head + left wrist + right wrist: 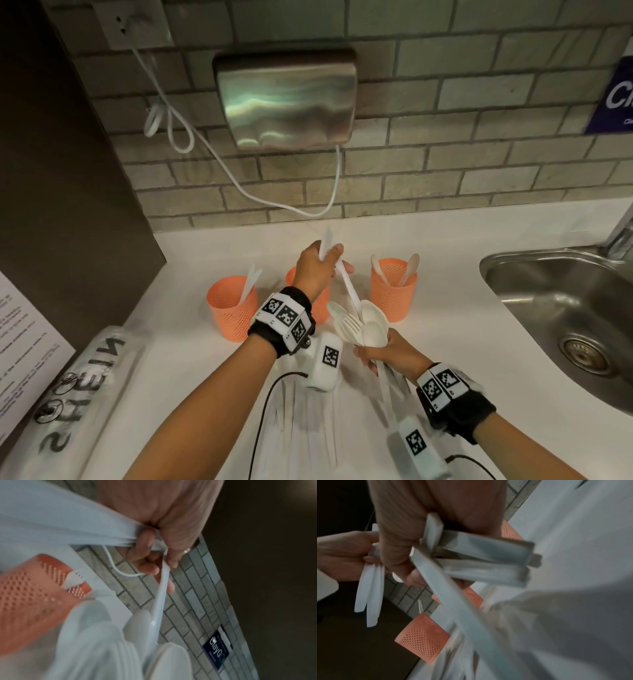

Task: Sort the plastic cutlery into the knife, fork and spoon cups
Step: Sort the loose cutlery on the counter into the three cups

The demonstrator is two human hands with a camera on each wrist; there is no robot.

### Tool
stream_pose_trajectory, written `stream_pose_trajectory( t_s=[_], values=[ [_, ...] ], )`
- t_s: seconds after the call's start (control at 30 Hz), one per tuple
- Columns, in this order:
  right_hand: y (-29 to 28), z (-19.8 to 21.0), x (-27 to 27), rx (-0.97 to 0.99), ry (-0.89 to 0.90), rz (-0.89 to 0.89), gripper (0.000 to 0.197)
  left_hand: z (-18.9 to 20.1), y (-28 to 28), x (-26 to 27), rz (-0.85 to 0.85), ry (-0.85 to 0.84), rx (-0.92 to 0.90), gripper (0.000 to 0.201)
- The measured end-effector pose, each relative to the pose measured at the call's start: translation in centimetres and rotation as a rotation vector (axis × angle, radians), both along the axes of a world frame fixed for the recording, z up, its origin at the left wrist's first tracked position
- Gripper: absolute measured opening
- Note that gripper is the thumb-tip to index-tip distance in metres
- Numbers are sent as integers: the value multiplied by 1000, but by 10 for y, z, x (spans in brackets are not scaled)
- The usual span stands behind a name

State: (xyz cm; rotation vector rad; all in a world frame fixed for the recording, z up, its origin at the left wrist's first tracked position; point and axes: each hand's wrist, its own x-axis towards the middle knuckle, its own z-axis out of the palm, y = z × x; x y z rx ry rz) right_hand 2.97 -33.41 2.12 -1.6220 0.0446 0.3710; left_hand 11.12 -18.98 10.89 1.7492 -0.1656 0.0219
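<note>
Three orange mesh cups stand in a row on the white counter: the left cup (231, 308) holds knives, the middle cup (317, 305) is mostly hidden behind my left wrist, and the right cup (394, 291) holds spoons. My left hand (318, 263) is raised over the middle cup and grips white knives (327, 238), blades up. One long piece (349, 284) runs from it down into the bundle. My right hand (387, 353) grips a bundle of spoons and forks (363, 322) by the handles (471, 555). A fork (75, 577) shows in the middle cup (34, 595).
More white cutlery (298, 411) lies loose on the counter near me, blurred. A steel sink (548, 308) with a faucet (620, 236) is at the right. A clear lettered bag (85, 377) and a paper sheet (20, 342) lie left. A steel wall box (287, 99) trails a white cable (239, 185).
</note>
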Motion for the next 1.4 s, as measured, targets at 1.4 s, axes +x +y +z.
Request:
stream_pose_trajectory(
  t_s=[1.4],
  values=[
    [7, 11, 21, 235, 77, -71, 14, -21, 70, 0, 327, -363, 105, 15]
  ],
)
